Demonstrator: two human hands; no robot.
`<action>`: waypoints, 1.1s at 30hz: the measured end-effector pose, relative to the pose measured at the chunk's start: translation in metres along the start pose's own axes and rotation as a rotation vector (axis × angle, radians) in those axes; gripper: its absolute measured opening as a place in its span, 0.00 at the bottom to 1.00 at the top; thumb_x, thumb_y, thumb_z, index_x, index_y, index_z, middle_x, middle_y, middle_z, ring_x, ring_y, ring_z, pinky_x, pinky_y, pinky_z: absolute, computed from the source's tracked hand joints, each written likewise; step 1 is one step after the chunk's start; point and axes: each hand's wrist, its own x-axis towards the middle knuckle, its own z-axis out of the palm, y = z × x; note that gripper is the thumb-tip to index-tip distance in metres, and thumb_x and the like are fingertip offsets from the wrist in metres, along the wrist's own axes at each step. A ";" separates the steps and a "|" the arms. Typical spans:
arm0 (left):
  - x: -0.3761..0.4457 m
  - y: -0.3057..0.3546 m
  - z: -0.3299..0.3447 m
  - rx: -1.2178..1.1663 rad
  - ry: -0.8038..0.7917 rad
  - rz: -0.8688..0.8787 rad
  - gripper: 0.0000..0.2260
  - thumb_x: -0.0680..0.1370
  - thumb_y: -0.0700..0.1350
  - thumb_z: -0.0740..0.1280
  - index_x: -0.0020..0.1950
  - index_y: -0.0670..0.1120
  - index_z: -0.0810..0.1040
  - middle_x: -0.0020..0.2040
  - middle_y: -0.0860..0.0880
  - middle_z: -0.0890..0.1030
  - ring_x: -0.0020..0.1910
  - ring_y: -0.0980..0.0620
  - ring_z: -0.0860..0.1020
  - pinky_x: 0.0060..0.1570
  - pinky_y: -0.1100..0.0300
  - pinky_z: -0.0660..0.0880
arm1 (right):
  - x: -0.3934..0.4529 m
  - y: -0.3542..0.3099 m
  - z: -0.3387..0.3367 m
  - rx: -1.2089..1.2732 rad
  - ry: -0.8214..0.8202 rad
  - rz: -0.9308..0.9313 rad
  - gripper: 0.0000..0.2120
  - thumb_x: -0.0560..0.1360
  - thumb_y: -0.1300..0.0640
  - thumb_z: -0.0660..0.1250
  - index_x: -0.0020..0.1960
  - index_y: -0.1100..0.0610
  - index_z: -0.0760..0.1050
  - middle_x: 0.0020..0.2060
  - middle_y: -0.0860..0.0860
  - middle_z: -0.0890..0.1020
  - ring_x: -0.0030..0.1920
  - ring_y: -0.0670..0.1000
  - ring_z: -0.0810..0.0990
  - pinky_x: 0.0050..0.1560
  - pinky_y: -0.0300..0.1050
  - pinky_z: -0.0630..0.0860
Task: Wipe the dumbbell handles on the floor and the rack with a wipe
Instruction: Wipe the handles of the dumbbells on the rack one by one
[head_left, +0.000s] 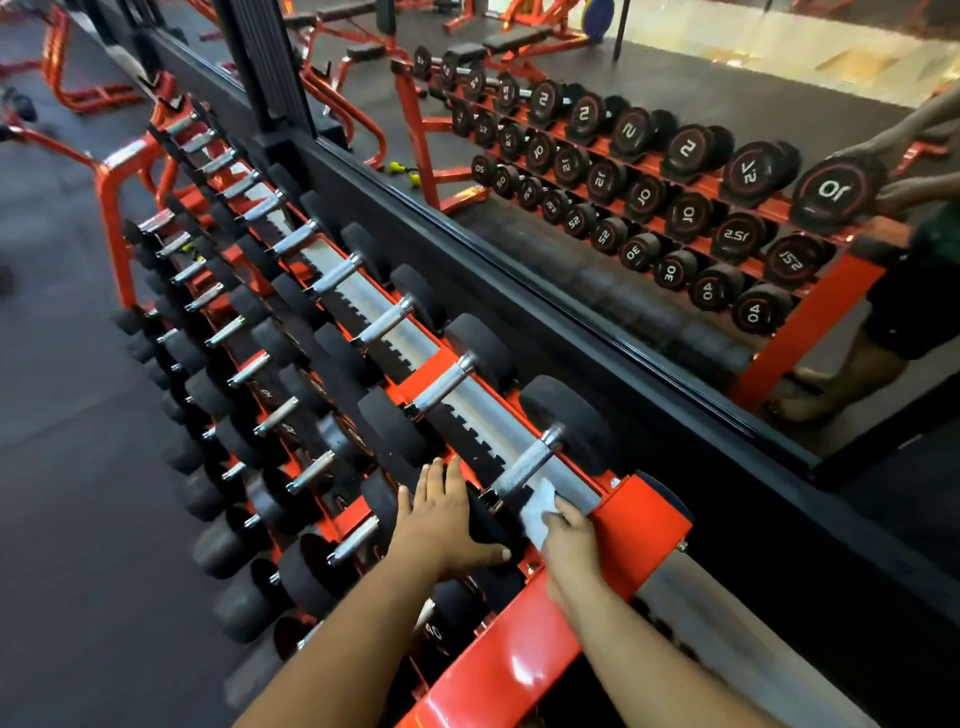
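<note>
We stand in a gym with dark rubber flooring (62, 415), facing a wall mirror (675, 156) behind a red three-tier dumbbell rack (644, 525) loaded with black dumbbells. Our left hand (447, 519) lies flat, fingers straight and spread, on the black head (488, 519) of the nearest top-tier dumbbell. Our right hand (571, 535) has its fingers curled down onto a white wipe (537, 512), pressing it against the rack's top rail just beside that dumbbell's knurled steel handle (524, 462).
</note>
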 end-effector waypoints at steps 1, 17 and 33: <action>0.001 0.000 0.001 0.000 0.004 -0.007 0.64 0.65 0.71 0.74 0.82 0.46 0.34 0.84 0.45 0.39 0.82 0.46 0.39 0.79 0.40 0.42 | -0.004 -0.003 0.013 0.159 -0.022 0.107 0.19 0.79 0.71 0.59 0.65 0.58 0.78 0.56 0.56 0.82 0.52 0.55 0.81 0.56 0.47 0.75; 0.002 0.003 0.002 0.024 -0.010 -0.062 0.65 0.64 0.71 0.74 0.83 0.48 0.35 0.83 0.50 0.38 0.82 0.50 0.38 0.79 0.40 0.42 | 0.043 -0.064 0.017 0.493 -0.286 0.302 0.05 0.81 0.59 0.62 0.48 0.56 0.76 0.43 0.55 0.81 0.43 0.47 0.82 0.49 0.40 0.76; -0.002 -0.003 0.002 -0.018 0.049 0.017 0.64 0.64 0.72 0.73 0.83 0.46 0.36 0.84 0.46 0.40 0.82 0.47 0.39 0.80 0.41 0.42 | 0.008 -0.014 0.029 0.032 -0.029 0.023 0.08 0.81 0.64 0.62 0.52 0.60 0.81 0.49 0.59 0.85 0.48 0.57 0.83 0.53 0.52 0.78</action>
